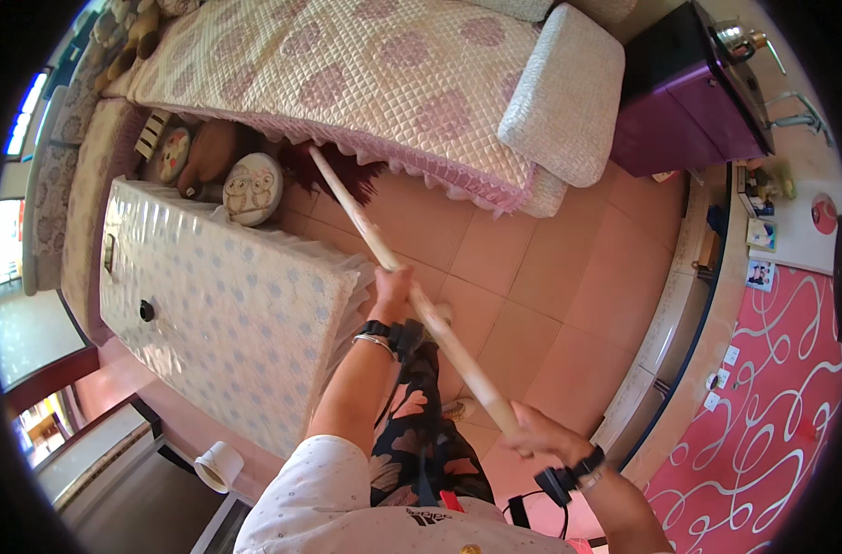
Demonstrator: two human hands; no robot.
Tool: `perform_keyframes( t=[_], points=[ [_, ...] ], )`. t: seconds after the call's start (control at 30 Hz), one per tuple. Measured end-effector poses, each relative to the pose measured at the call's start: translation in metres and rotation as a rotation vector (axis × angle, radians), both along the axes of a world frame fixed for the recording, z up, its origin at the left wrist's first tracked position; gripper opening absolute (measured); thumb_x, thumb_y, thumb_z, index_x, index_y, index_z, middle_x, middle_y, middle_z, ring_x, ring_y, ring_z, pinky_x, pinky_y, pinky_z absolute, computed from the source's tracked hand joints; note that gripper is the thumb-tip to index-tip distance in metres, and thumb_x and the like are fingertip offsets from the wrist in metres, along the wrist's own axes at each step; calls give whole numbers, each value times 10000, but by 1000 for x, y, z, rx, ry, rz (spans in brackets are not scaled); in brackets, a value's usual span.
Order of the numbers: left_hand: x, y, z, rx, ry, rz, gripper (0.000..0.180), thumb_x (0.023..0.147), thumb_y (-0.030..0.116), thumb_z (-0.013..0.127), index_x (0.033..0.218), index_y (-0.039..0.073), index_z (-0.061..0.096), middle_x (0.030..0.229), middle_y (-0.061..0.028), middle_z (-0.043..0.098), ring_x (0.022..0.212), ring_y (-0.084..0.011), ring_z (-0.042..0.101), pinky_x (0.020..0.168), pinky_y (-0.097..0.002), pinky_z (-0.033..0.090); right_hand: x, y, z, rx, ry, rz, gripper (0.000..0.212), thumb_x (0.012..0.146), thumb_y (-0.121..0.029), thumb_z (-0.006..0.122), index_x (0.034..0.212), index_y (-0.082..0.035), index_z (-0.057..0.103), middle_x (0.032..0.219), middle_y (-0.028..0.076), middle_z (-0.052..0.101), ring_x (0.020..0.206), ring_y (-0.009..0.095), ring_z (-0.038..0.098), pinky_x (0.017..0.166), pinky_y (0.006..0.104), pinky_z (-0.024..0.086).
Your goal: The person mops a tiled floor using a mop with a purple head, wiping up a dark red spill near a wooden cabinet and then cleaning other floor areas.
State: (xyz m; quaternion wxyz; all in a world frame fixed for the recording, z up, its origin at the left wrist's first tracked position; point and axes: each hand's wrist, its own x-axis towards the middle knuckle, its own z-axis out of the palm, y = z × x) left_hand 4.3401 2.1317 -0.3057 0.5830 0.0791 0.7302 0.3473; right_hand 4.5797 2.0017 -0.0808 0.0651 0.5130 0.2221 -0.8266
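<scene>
A long pale wooden mop handle (458, 355) slants from the lower right up toward the sofa. My left hand (393, 288) is closed around its middle. Close to its lower end, my right hand (539, 432) grips it too. At the far end, the mop's dark red strands (361, 185) spread on the tiled floor, partly hidden under the frilled edge of the sofa cover (412, 120). Left of the strands is a round stool (253, 188) with an owl picture on its top.
A table with a patterned cloth (227, 305) stands to my left, with a small black object (147, 310) on it. The pinkish tiled floor (523, 268) runs to a low ledge on the right. A purple cabinet (684, 120) stands at the far right. A white bin (220, 466) is lower left.
</scene>
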Motion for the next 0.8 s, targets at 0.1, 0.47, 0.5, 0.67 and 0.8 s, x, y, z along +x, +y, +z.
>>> perform_keyframes(
  t=[0.1,0.47,0.5,0.67,0.8],
  points=[
    [-40,28,-9,57,-53,81,169,776,99,555,845,29,417,651,-81,473,474,-184,502,384,-312,429,-36,42,-29,-33,89,-34,408,693,-16,553,1052,-8,360,699,39,461,429,95,471,357,220,371],
    [-40,66,7,-39,-60,54,215,758,107,543,813,-20,379,619,-114,458,447,-196,483,370,-343,431,-24,70,-34,-189,241,-375,244,723,-26,583,899,-33,415,644,31,458,403,79,441,354,197,337],
    [-41,63,9,-42,-53,40,215,758,107,543,813,-20,379,619,-114,458,447,-196,483,370,-343,431,-17,62,-25,-188,245,-377,260,723,-32,590,928,-18,431,641,33,462,404,76,431,351,198,329],
    [-26,42,0,-45,-130,-4,154,739,84,532,675,-14,433,552,-121,489,431,-208,493,368,-339,409,19,8,36,-225,141,-440,345,712,-49,587,1019,-3,438,575,3,416,403,74,403,356,201,301],
    [16,10,0,-101,-136,-98,118,703,56,529,647,-10,448,534,-118,487,414,-209,489,362,-338,402,52,-71,58,-288,68,-544,384,706,-43,591,1054,10,437,615,8,411,425,78,380,373,212,298]
  ],
)
